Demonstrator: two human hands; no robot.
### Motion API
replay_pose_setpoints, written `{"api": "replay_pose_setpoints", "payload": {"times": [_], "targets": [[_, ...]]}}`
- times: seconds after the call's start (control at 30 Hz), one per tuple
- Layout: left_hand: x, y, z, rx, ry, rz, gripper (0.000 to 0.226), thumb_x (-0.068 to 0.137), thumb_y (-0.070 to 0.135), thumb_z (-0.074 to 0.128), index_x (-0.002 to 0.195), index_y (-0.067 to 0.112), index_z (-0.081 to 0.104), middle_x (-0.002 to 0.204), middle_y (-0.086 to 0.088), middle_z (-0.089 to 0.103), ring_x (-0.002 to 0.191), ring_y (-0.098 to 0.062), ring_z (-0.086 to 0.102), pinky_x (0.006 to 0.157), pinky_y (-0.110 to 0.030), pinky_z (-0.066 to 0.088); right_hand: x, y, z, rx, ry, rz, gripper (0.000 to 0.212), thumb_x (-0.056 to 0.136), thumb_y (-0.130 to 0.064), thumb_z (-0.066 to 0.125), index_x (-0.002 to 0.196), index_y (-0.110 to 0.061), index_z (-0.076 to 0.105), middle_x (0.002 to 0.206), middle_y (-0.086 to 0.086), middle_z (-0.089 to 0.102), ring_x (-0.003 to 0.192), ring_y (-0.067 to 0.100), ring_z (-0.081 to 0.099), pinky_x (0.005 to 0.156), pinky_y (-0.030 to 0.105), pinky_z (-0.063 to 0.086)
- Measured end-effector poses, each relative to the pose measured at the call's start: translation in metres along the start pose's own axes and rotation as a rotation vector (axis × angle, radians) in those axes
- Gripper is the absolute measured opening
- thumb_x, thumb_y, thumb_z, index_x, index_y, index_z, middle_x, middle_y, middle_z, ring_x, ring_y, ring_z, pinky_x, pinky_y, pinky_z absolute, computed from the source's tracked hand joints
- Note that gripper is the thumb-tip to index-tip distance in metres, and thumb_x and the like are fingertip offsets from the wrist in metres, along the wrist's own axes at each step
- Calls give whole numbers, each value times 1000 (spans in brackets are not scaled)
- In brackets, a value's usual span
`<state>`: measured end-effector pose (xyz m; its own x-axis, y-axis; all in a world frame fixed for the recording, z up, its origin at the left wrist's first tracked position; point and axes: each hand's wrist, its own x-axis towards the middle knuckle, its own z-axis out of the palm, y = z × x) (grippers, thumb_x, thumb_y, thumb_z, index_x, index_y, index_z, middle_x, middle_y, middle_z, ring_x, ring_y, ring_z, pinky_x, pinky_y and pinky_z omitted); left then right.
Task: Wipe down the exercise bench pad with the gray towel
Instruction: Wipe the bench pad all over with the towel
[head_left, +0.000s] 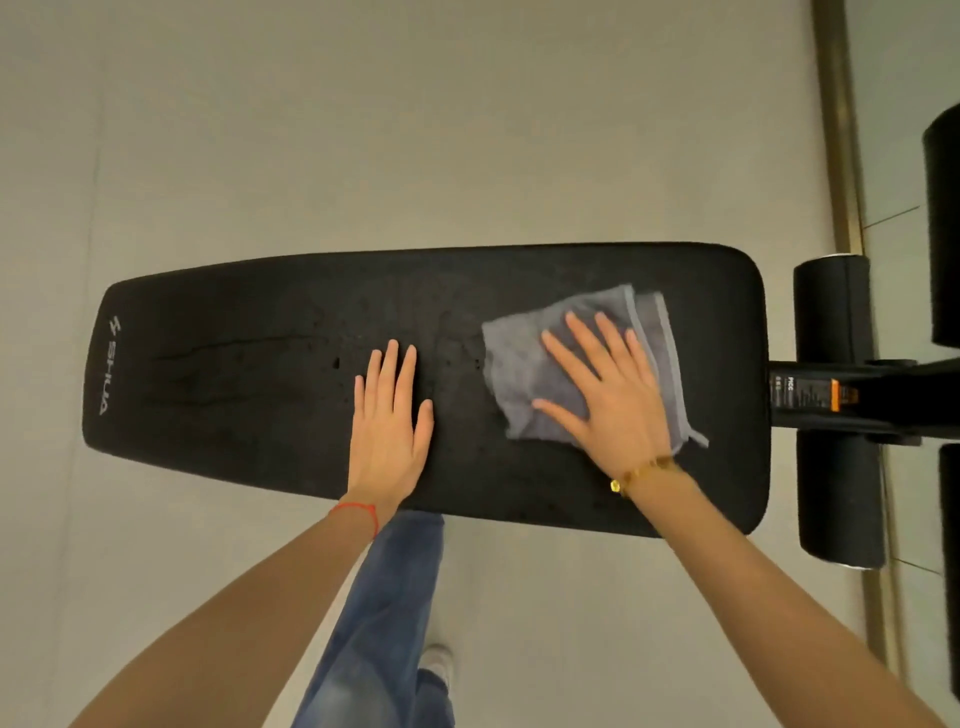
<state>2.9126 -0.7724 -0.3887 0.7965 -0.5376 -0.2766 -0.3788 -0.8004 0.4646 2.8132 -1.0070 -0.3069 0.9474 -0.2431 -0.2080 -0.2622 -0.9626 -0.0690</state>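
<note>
A long black exercise bench pad lies across the view, its logo end at the left; its surface looks worn, with cracks and small pits. A folded gray towel lies on the pad's right part. My right hand presses flat on the towel with fingers spread and straight. My left hand rests flat on the bare pad near its middle, fingers straight and together, a hand's width left of the towel.
At the right end, black foam rollers and the bench frame with an orange tab stick out. A pale floor surrounds the bench. My leg in blue jeans stands at the pad's near edge. A brass-coloured strip runs along the right.
</note>
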Motion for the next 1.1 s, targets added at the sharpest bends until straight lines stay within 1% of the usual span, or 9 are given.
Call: {"api": "replay_pose_setpoints", "payload": {"times": [0.1, 0.17, 0.33, 0.43, 0.6, 0.77, 0.87, 1.0, 1.1], "targets": [[-8, -4, 8, 3, 31, 13, 56, 103, 37, 23, 155, 22, 6, 164, 0, 3, 151, -20, -3, 123, -44, 3, 63, -1, -1, 5, 76, 107, 69, 90, -65, 34, 148, -29, 30, 157, 3, 27, 146, 28, 18, 120, 42, 4], [-8, -6, 10, 4, 42, 28, 56, 103, 38, 22, 155, 22, 7, 164, -1, 3, 151, -21, -2, 123, -43, 2, 64, -13, 9, -5, 99, 138, 67, 91, -62, 36, 148, -28, 30, 157, 4, 27, 146, 30, 17, 120, 44, 3], [-8, -9, 10, 7, 44, 38, 57, 103, 40, 25, 155, 22, 8, 164, -1, 4, 151, -22, 0, 122, -44, 4, -64, -42, 31, -35, 29, -37, 66, 92, -56, 43, 150, -30, 25, 158, 3, 23, 147, 29, 15, 121, 45, 5], [-6, -7, 8, 13, 22, 18, 58, 103, 42, 23, 155, 23, 7, 164, 0, 3, 151, -22, -1, 122, -45, 3, -103, -15, 24, -54, 34, 21, 68, 92, -58, 42, 150, -28, 24, 159, 2, 22, 148, 27, 14, 120, 42, 3], [-4, -5, 7, 18, -1, -3, 59, 102, 43, 22, 155, 24, 5, 164, 0, 1, 151, -21, -3, 122, -45, 2, -45, 28, -3, -26, 99, 172, 65, 92, -59, 40, 149, -29, 28, 158, 1, 25, 147, 26, 16, 120, 40, 1], [-7, 5, 7, -21, 35, -48, 57, 102, 38, 25, 155, 22, 10, 164, 0, 6, 151, -21, 0, 123, -46, 4, 27, 18, -2, -49, 122, 216, 68, 91, -66, 30, 150, -32, 23, 159, 3, 20, 148, 28, 10, 120, 44, -1], [-4, 15, 2, -41, 81, -69, 57, 101, 35, 29, 154, 19, 16, 162, -4, 13, 151, -22, 4, 123, -45, 5, 10, 3, 2, -42, 93, 136, 68, 92, -66, 29, 150, -31, 22, 159, 3, 19, 148, 28, 12, 121, 44, 2], [12, 27, -5, -73, 86, -21, 56, 101, 32, 31, 154, 20, 16, 162, -3, 12, 151, -21, 2, 123, -46, 4, -57, -13, 12, -85, -41, -45, 71, 91, -61, 41, 151, -31, 18, 160, 2, 17, 149, 26, 8, 121, 44, 4], [25, 35, -6, -61, 64, 33, 56, 102, 30, 31, 154, 21, 15, 163, -2, 9, 151, -21, -1, 123, -47, 4, -39, 11, 3, -73, -32, -14, 71, 90, -54, 49, 151, -29, 20, 160, 2, 19, 148, 24, 11, 121, 42, 4]]}}
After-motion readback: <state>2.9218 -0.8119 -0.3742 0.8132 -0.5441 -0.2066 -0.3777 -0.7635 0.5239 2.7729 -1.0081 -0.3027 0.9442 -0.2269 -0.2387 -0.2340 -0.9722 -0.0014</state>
